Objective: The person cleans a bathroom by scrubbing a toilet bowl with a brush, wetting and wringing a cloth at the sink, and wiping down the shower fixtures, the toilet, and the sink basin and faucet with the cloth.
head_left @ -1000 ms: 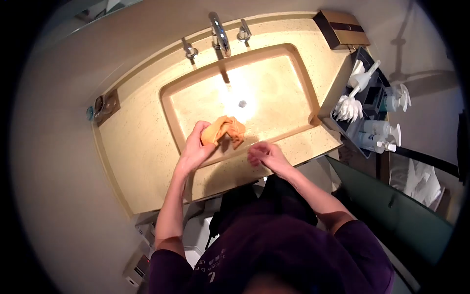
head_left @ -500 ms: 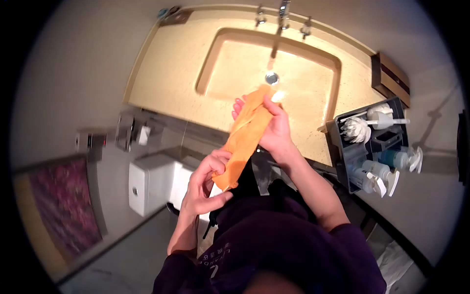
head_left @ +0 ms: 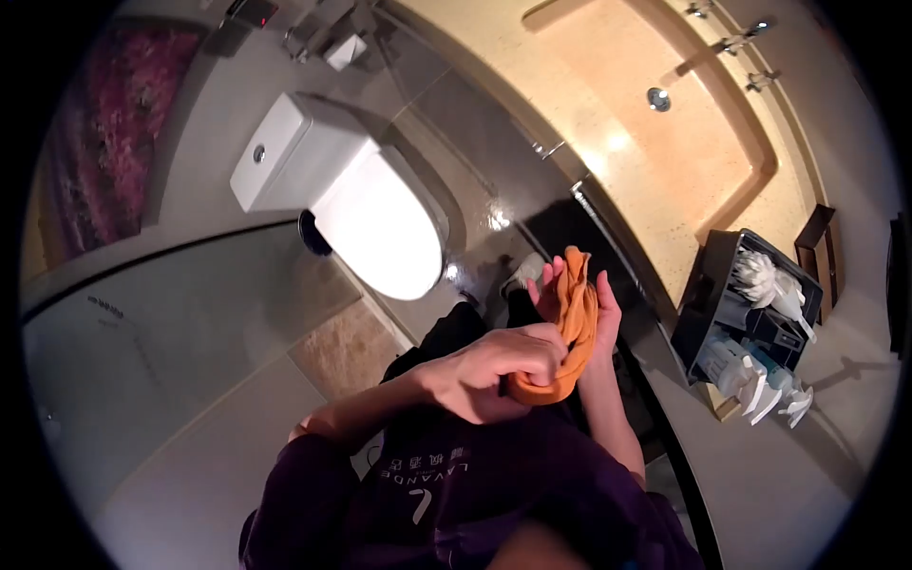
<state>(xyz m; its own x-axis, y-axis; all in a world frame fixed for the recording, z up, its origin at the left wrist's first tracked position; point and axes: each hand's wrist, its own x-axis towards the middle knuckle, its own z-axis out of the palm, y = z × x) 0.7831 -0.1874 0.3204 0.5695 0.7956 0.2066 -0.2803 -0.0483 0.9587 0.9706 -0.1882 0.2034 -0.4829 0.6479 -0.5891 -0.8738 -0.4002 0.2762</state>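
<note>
Between my hands, in front of my body, is a folded, slightly twisted orange cloth (head_left: 576, 328). My left hand (head_left: 494, 369) is closed around its lower end, the knuckles facing up. My right hand (head_left: 605, 328) cups the cloth from behind, with fingertips showing on its left side and the thumb on its right. The cloth hides most of the right palm. Both hands are over the floor between the toilet (head_left: 385, 223) and the counter, apart from the sink (head_left: 627, 66).
A dark caddy (head_left: 698, 294) with spray bottles (head_left: 750, 375) and white brushes (head_left: 757, 277) sits at the counter's right end. Faucet fittings (head_left: 736, 43) line the sink's far side. A glass panel (head_left: 180, 332) stands at the left. Below the counter runs a metal rail (head_left: 608, 228).
My view and body have turned left, away from the sink toward the toilet. The orange cloth has moved off the sink's front edge and is now bunched and twisted in both hands.
</note>
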